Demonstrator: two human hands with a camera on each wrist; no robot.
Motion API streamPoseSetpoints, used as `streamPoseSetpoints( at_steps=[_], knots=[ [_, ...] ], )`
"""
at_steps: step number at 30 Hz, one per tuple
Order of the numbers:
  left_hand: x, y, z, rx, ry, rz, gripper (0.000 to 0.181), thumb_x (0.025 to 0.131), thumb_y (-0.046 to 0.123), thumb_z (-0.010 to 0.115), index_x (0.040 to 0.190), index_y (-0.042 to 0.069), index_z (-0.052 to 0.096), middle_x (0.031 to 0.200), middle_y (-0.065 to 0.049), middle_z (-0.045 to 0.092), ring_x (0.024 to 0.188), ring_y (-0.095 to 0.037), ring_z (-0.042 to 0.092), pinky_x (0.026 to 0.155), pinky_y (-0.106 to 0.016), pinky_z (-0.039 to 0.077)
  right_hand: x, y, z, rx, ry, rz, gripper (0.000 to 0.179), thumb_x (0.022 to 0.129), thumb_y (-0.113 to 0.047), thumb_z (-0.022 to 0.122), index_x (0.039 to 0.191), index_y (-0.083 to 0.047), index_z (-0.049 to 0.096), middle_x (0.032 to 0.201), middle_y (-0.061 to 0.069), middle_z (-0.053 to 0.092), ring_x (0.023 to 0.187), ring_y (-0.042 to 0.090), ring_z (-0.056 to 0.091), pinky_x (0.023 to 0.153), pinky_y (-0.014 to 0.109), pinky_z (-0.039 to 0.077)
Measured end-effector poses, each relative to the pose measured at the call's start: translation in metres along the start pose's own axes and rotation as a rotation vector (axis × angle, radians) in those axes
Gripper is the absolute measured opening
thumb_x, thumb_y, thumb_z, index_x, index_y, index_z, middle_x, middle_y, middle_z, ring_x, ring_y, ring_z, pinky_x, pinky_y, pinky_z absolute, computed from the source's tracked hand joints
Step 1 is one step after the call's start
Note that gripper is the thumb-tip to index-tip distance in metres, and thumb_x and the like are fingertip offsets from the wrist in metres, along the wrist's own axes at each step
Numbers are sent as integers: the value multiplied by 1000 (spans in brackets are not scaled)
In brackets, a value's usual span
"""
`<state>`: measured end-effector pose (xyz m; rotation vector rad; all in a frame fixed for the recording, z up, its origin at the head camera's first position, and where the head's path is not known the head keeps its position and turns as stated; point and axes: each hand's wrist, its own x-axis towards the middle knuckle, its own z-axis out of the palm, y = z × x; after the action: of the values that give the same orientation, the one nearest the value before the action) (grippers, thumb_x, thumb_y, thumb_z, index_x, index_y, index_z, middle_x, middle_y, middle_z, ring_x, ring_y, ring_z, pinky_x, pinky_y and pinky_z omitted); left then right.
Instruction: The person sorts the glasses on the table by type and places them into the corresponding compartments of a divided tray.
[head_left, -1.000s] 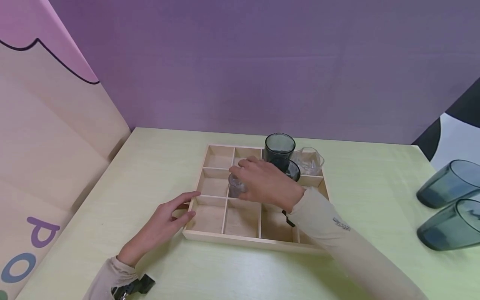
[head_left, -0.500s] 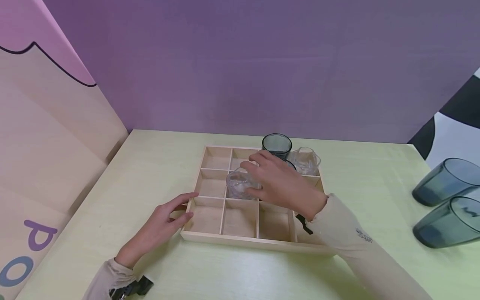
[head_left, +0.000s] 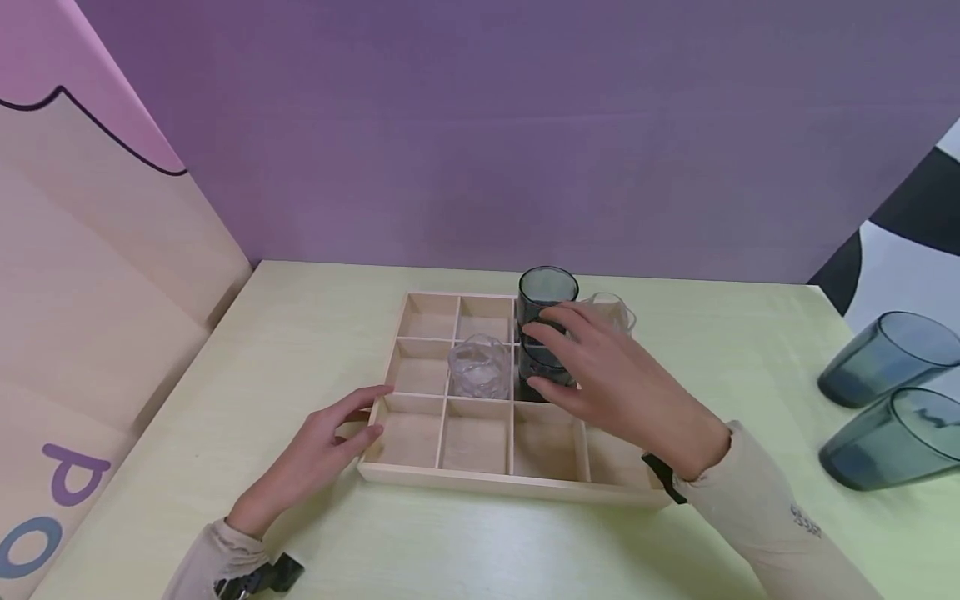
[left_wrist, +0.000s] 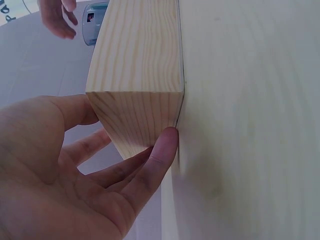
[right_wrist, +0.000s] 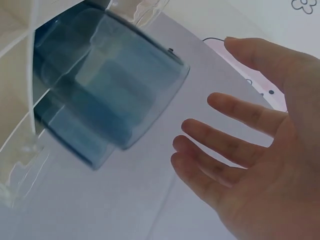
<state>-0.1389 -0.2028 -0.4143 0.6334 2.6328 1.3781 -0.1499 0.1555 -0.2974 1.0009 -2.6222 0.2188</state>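
In the head view a shallow wooden compartment box lies on the table. My left hand rests at its left side, fingertips touching the rim and side; the left wrist view shows relaxed fingers against the box's corner. My right hand hovers with spread fingers by the nearer dark tinted glass, which stands in the middle row. A gap shows between those fingers and the tinted glasses in the right wrist view. Left of it, a clear wavy glass sits in its own compartment.
Another dark glass stands in the back row, beside a second clear wavy glass partly hidden by my right hand. Two blue-grey tumblers stand at the table's right. A purple backdrop rises behind the table.
My right hand has let go of the clear wavy glass and moved right to the nearer dark glass. The clear glass stays in its compartment. My left hand keeps its place on the box.
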Motion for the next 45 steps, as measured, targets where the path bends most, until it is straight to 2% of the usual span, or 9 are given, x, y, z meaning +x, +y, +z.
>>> streamPoseSetpoints(
  at_steps=[10, 15, 17, 21, 24, 28, 38, 40, 45],
  knots=[
    [0, -3, -1, -9, 3, -5, 47, 101, 19, 62, 146, 22, 50, 147, -6, 51, 121, -31, 60, 89, -45, 52, -24, 6, -6, -2, 110, -34, 55, 84, -23, 79, 130, 0, 59, 128, 18, 58, 123, 33, 52, 103, 48, 43],
    [-1, -4, -1, -4, 6, -3, 47, 101, 19, 62, 146, 22, 50, 147, -7, 51, 121, -31, 60, 87, -45, 53, -39, 11, -11, -9, 125, -21, 55, 87, -24, 74, 132, 1, 56, 130, 17, 56, 126, 34, 49, 106, 50, 40],
    [-1, -3, -2, -3, 5, -6, 47, 101, 20, 62, 146, 22, 50, 147, -7, 51, 121, -31, 60, 88, -45, 53, -46, 14, -13, -13, 124, -4, 53, 88, -25, 72, 133, -1, 56, 131, 16, 57, 125, 33, 49, 102, 51, 44],
    [-1, -2, -2, -5, 3, -13, 47, 101, 20, 61, 146, 21, 50, 147, -8, 51, 121, -32, 59, 89, -47, 52, -61, 20, -16, -14, 143, 33, 50, 99, -40, 57, 133, -3, 57, 128, 14, 58, 121, 32, 51, 95, 52, 49],
    [-1, -2, -3, -6, 4, -14, 46, 101, 20, 61, 146, 21, 50, 146, -9, 51, 120, -32, 60, 89, -48, 52, -70, 24, -18, -22, 165, 54, 62, 103, -54, 36, 131, -3, 59, 125, 14, 59, 118, 32, 53, 92, 53, 50],
    [-1, -3, -3, -2, 5, -6, 47, 101, 19, 61, 146, 20, 50, 147, -8, 51, 120, -32, 60, 90, -47, 52, -81, 29, -20, -56, 191, 72, 68, 103, -57, 26, 126, -3, 61, 123, 13, 60, 116, 31, 53, 91, 47, 48],
    [1, -2, -4, -16, -1, -10, 46, 101, 21, 61, 146, 22, 50, 147, -8, 51, 121, -31, 59, 90, -47, 51, -106, 45, -29, -66, 266, 131, 66, 103, -58, 34, 123, -2, 63, 121, 15, 60, 114, 33, 53, 109, 11, 21],
    [1, -2, -4, -17, -2, -14, 46, 101, 21, 61, 146, 22, 50, 147, -7, 51, 121, -30, 59, 90, -47, 51, -110, 48, -30, -66, 290, 143, 66, 102, -58, 36, 123, -1, 63, 120, 17, 60, 113, 35, 53, 109, 8, 17],
    [-1, -1, -3, -24, -4, -18, 47, 101, 22, 62, 146, 22, 50, 147, -4, 51, 121, -28, 60, 89, -46, 51, -121, 59, -33, -66, 374, 170, 66, 102, -56, 41, 120, 3, 64, 118, 20, 61, 112, 40, 52, 110, 10, 20]
  ],
)
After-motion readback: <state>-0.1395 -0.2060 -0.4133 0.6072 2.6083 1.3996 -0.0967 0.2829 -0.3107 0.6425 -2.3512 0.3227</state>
